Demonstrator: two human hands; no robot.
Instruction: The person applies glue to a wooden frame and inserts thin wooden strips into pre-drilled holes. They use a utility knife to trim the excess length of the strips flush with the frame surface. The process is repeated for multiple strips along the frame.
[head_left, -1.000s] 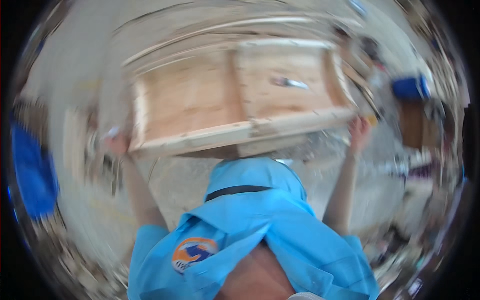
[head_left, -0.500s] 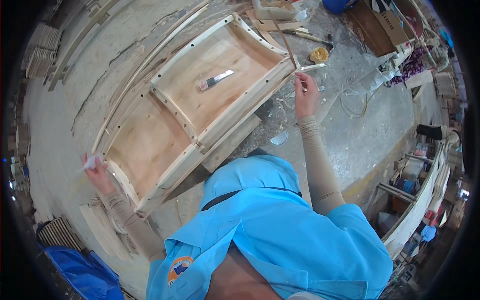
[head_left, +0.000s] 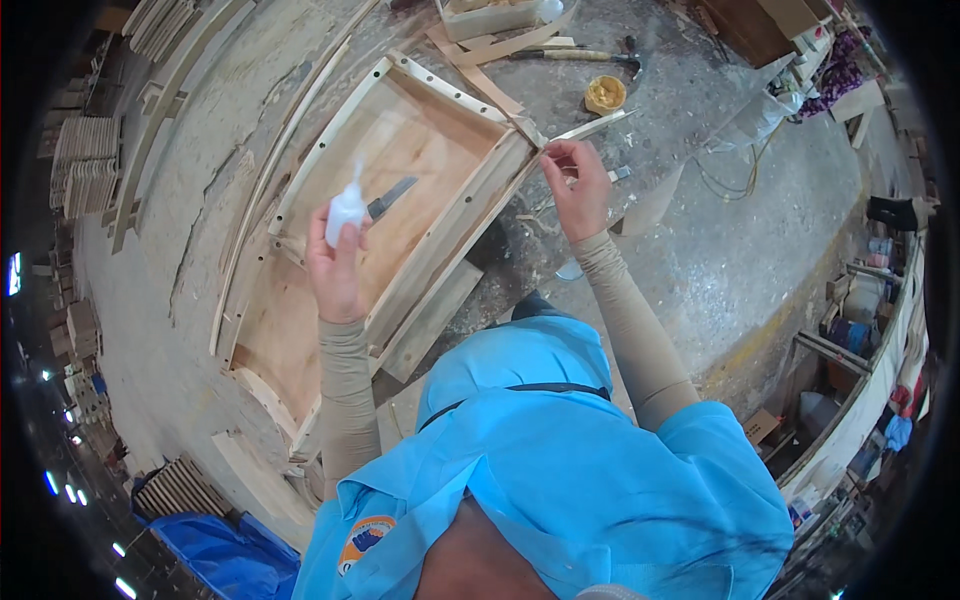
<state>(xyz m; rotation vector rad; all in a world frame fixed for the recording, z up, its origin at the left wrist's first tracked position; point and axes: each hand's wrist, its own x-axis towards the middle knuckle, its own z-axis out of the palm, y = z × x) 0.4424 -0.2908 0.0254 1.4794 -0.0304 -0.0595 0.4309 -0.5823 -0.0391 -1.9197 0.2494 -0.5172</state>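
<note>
My left hand (head_left: 338, 265) is closed round a white squeeze bottle (head_left: 347, 212) and holds it above the wooden frame, its nozzle up. The curved wooden frame (head_left: 430, 250) has a thin panel inside, a crossbar and dark holes along its rails. At the frame's far right corner, my right hand (head_left: 580, 185) is closed in a pinch against the edge; what its fingertips hold is too small to make out. A flat-bladed tool (head_left: 392, 196) lies on the panel beside the bottle, its handle end hidden behind my left hand.
A tub of yellow paste (head_left: 605, 94) stands beyond my right hand, near a hammer (head_left: 580, 54) and a pale box (head_left: 490, 18). A long curved strip (head_left: 270, 170) runs along the frame's far side. Stacked slats (head_left: 85, 165) stand left; a blue tarp (head_left: 225, 560) lies lower left.
My left hand has carried the bottle from the frame's near left end to above its middle. The whole view has shifted; my right hand stays at the same corner.
</note>
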